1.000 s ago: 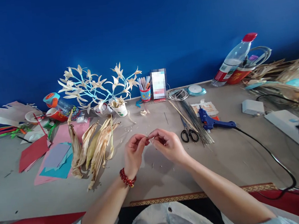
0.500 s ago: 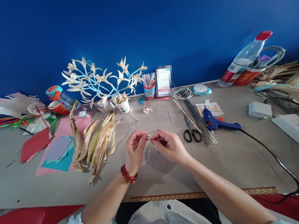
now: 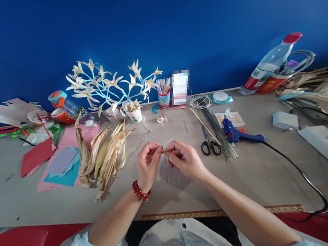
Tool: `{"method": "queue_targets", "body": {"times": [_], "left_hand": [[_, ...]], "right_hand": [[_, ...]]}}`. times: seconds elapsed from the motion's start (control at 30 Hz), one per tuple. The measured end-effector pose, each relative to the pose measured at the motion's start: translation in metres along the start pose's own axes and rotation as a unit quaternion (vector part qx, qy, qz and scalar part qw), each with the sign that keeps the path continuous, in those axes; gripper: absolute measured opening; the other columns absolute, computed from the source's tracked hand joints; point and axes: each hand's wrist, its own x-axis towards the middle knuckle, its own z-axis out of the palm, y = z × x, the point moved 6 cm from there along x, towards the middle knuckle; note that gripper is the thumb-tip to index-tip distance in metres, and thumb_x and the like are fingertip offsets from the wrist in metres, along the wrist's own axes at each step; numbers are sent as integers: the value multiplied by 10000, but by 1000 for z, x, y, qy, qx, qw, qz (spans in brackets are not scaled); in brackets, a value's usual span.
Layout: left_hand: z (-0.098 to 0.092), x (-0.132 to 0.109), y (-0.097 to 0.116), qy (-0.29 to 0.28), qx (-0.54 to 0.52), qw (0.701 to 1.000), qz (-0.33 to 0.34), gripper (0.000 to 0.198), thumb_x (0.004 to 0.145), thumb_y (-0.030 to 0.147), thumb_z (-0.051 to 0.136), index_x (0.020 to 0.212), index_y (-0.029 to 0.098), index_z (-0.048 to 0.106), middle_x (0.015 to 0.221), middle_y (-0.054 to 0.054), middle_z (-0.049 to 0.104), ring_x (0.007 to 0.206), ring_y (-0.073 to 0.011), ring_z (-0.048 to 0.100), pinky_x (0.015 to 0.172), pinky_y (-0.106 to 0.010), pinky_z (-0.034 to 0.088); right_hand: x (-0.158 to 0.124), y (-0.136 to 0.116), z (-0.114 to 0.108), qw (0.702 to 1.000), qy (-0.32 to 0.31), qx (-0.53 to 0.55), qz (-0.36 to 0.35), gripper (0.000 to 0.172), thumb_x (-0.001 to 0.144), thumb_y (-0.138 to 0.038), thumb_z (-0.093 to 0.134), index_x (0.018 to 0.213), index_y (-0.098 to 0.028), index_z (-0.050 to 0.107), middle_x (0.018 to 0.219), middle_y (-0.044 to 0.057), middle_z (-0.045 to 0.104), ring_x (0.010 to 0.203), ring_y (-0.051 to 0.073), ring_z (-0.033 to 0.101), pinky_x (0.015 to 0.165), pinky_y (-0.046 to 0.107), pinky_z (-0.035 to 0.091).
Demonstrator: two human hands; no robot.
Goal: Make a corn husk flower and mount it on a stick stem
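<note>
Over the middle of the table, my left hand [image 3: 149, 160] and my right hand [image 3: 184, 157] meet fingertip to fingertip. Both pinch a thin, pale strip of corn husk [image 3: 164, 158], whose loose end hangs below the fingers. A fine strand sticks out above them; whether it is husk or wire I cannot tell. Dried corn husks [image 3: 109, 154] lie to the left of my left hand. Right of my right hand are black-handled scissors [image 3: 211, 148], a bundle of thin wires [image 3: 219, 137] and a blue glue gun [image 3: 236, 134].
Husk flowers [image 3: 114, 83] on blue stems stand in a white paper cup [image 3: 134, 115] at the back. Coloured paper [image 3: 61, 162] lies left. A tilted plastic bottle [image 3: 270, 65] and a white box [image 3: 285, 121] are at right. The glue gun's cord [image 3: 306, 175] crosses the right side.
My right fingers have shifted slightly around the strip, and more of it shows between the hands. The strand above the fingertips has changed its angle. Both hands stay in about the same place.
</note>
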Motion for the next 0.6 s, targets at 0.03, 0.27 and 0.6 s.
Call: {"method": "queue_targets", "body": {"times": [0.03,0.27,0.6], "left_hand": [[0,0,0,1,1,1000,0,128,876,321,670,851,196,659,854,-24,657,799,-146,606,748,-262,491],[0,0,0,6,11,1000,12,161,845,343,691,807,192,646,859,-45,663,823,-172,627,767,-290,508],[-2,-1,-9,28,-15,999,-39,165,844,344,680,820,184,643,870,-43,683,790,-152,630,734,-270,517]], "right_hand": [[0,1,1,1000,-3,12,8,24,855,-186,544,845,-205,555,542,-59,592,441,77,495,454,166,365],[2,2,3,990,-18,128,59,103,860,-276,548,806,-188,548,468,-61,560,355,69,410,372,165,311],[0,4,4,993,-12,106,44,80,867,-262,564,840,-188,550,505,-59,580,388,69,427,409,166,343]]}}
